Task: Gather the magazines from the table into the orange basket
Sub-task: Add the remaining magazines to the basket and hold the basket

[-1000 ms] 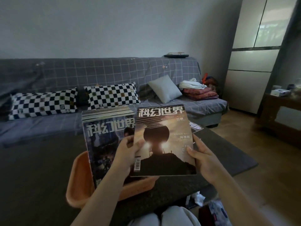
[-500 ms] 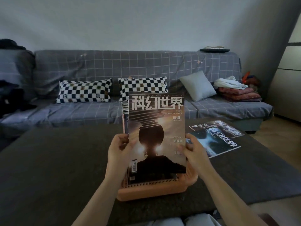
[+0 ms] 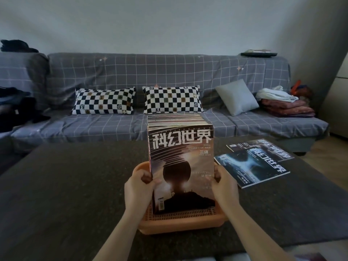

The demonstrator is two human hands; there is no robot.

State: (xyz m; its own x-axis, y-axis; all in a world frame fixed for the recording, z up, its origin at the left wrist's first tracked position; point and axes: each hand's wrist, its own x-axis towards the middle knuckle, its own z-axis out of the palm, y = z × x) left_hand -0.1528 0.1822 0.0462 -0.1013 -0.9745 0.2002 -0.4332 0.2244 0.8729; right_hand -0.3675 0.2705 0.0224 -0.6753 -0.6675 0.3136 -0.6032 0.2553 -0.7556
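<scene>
An orange basket (image 3: 180, 224) stands on the dark table (image 3: 66, 185) right in front of me. A thick stack of magazines (image 3: 181, 151) stands upright in it, with a brown-and-orange cover facing me. My left hand (image 3: 138, 187) grips the stack's left edge and my right hand (image 3: 224, 185) grips its right edge. Two more magazines lie flat on the table to the right: a blue one (image 3: 252, 167) nearer me and a darker one (image 3: 263, 148) behind it, partly covered by the blue one.
A grey checked sofa (image 3: 169, 76) runs along the far side of the table, with two checkered pillows (image 3: 104, 100), a grey cushion (image 3: 237, 97) and folded blankets (image 3: 286, 107). Dark clothes (image 3: 17, 106) lie at the left. A cabinet edge shows at the far right.
The front magazine has been pushed against the stack in the basket, and both hands have slid down to its sides. My view has turned left and the basket is now centred.
</scene>
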